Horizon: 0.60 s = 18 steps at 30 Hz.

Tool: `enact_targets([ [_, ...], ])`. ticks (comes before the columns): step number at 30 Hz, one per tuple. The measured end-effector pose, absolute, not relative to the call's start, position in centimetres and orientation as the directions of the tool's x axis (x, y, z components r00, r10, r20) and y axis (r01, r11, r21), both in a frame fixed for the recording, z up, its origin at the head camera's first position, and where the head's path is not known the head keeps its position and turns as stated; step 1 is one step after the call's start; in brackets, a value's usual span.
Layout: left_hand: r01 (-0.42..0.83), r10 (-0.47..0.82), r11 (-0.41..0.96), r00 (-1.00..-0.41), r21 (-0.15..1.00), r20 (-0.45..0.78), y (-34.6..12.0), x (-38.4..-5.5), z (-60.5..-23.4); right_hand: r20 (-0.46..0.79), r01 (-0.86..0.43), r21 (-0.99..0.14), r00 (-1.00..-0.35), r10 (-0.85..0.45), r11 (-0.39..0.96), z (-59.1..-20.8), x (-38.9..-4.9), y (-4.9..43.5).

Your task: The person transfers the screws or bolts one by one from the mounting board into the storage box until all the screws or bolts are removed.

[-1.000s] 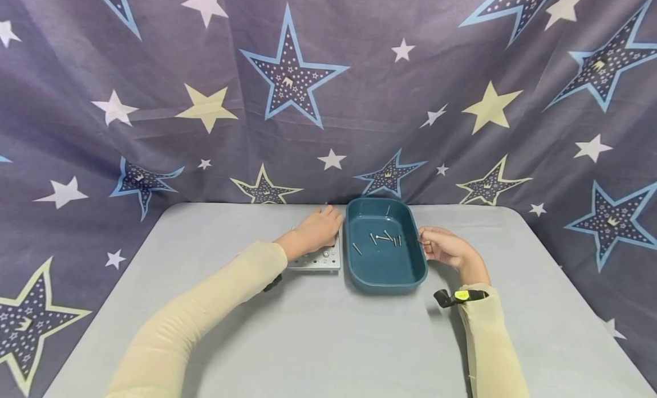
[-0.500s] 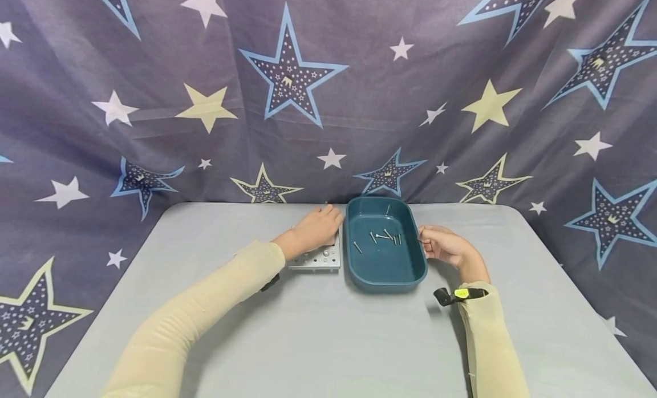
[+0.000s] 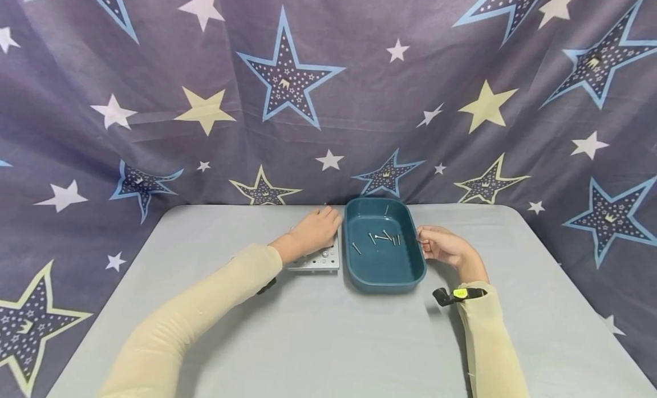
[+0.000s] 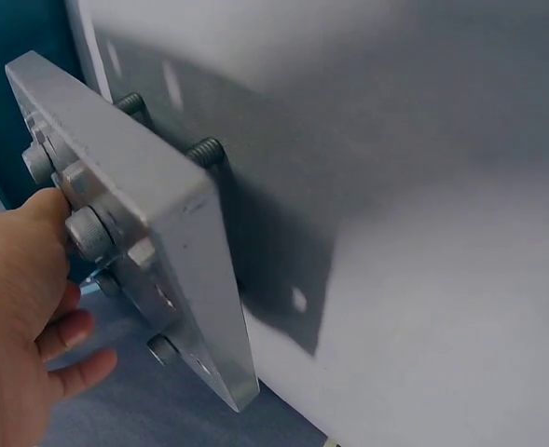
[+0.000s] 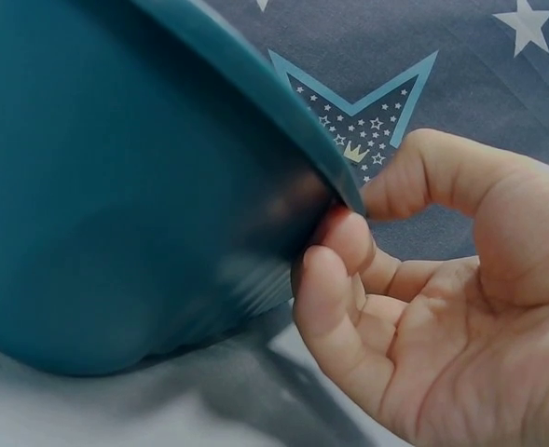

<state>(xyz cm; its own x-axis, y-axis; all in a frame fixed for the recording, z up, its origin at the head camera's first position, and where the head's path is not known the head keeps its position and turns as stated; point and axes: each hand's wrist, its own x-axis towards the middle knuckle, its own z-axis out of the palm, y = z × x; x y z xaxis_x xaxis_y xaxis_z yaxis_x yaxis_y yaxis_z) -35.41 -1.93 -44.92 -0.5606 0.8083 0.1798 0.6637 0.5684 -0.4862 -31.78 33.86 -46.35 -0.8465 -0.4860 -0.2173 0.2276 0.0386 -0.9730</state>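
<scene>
In the head view my left hand (image 3: 314, 231) reaches over a silver metal plate (image 3: 328, 262), covering much of it. The left wrist view shows the plate (image 4: 106, 149) with bolts (image 4: 89, 233) standing in its face and threaded ends (image 4: 205, 153) poking out of the other side. My left thumb and fingers (image 4: 83, 374) are bent in among the bolt heads; their tips are partly hidden, and I cannot tell whether they pinch a bolt. My right hand (image 3: 443, 247) pinches the right rim of a teal plastic tray (image 5: 153, 214) between thumb and fingers.
Several loose screws (image 3: 382, 237) lie on the floor of the tray, which stands close to the right of the plate. Both are near the back of the grey table (image 3: 328, 341). A star-patterned cloth (image 3: 359, 101) hangs right behind the table.
Both hands, the plate and the tray keep their places relative to each other. The whole head view has shifted slightly.
</scene>
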Motion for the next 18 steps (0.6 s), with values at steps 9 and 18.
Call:
enact_targets([
  [9, 0.623, 0.800, 0.569, -0.570, -0.536, 0.188, -1.94, -35.25, -44.97, -0.196, 0.214, -0.977, -0.838, -0.509, 0.023, -46.41, -31.92, 33.99],
  [18, 0.645, 0.785, 0.594, -0.594, -0.480, 0.173, -2.10, -35.66, -45.52, -0.195, 0.222, -0.975, -0.835, -0.514, 0.009, -46.59, -31.92, 34.04],
])
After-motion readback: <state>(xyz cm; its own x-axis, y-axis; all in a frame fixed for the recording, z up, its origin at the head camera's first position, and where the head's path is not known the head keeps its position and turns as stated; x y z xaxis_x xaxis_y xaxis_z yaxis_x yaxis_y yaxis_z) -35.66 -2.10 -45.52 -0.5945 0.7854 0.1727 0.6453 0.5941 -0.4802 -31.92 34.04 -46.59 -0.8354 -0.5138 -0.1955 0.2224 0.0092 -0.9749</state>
